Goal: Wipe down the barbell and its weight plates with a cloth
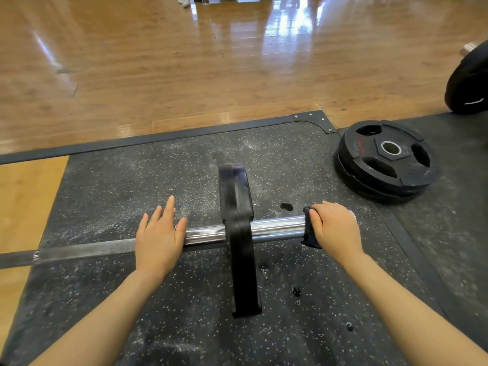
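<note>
speckled black rubber matting covers the lifting platform, dusted white with chalk and edged by glossy wood floor toward twelve o'clock. on it lies the barbell, its long axis running from nine o'clock to three o'clock, the sleeve end pointing to three and tipped slightly up the frame. one weight plate stands on edge around the sleeve, face turned along the bar.

the right hand curls over the outer end of the sleeve with a dark cloth pinched between fingers and steel. the left hand lies flat with fingers spread and straight, pressing on the bar just inside the plate, at about nine o'clock from it.

by my reckoning the job is in its middle: the sleeve is being rubbed now, while the knurled shaft toward nine o'clock looks dull and chalky, so likely not yet done. whether the loaded plate has been wiped i cannot tell. two stacked plates lie flat at two o'clock, well apart from the bar.
</note>
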The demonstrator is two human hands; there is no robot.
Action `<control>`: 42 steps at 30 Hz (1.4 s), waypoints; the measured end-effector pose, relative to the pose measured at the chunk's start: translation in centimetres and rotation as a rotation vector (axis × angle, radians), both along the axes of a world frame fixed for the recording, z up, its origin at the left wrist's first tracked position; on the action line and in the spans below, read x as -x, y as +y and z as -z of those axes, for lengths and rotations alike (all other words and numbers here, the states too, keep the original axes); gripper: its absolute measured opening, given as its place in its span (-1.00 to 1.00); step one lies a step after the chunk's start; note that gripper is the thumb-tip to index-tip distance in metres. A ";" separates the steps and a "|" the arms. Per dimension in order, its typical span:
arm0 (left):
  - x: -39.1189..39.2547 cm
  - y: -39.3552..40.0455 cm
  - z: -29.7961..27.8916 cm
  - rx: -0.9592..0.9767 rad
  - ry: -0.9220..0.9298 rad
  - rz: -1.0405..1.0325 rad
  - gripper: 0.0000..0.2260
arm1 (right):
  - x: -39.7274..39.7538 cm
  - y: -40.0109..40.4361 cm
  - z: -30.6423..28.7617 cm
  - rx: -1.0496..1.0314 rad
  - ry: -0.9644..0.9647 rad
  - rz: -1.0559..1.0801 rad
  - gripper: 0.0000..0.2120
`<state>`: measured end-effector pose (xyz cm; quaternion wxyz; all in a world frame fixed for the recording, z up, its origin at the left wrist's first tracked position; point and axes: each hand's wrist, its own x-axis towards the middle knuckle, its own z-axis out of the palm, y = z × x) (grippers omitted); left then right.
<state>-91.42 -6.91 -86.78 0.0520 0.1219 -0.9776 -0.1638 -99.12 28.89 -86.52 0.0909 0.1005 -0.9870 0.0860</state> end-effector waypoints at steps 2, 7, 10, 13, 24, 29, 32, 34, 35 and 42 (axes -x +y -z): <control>-0.7 0.1 -0.1 0.034 -0.021 0.010 -0.34 | -1.0 0.2 -0.1 0.017 0.012 -0.007 -0.59; -2.9 -0.3 -1.0 0.222 -0.071 0.134 -0.35 | -3.5 1.1 -0.3 0.051 0.003 -0.049 -0.63; -3.3 -0.8 -2.3 0.354 0.002 0.351 -0.33 | -4.6 1.4 -0.4 0.060 -0.012 -0.062 -0.60; -2.5 -0.5 -3.0 0.339 -0.026 0.488 -0.33 | -4.9 0.9 -0.6 0.045 -0.064 -0.120 -0.63; -4.2 0.8 -1.4 0.094 -0.205 0.427 -0.41 | -7.9 -0.1 0.2 0.048 0.004 -0.135 -0.68; -4.0 4.1 -5.1 -0.228 -0.003 0.124 -0.54 | -8.8 0.7 0.9 0.073 0.047 -0.158 -0.59; -3.4 7.1 -9.3 -0.345 0.145 0.172 -0.53 | -9.1 0.7 0.9 0.083 0.076 -0.161 -0.61; -2.9 8.6 -11.5 -0.354 0.136 0.227 -0.59 | -9.5 0.8 1.1 0.079 0.099 -0.158 -0.62; -2.8 9.1 -12.3 -0.362 0.110 0.236 -0.62 | -9.6 0.8 1.1 0.082 0.102 -0.151 -0.62; -4.1 12.2 -13.5 -0.342 -0.087 0.288 -0.50 | -10.3 0.5 0.9 0.071 0.087 -0.104 -0.65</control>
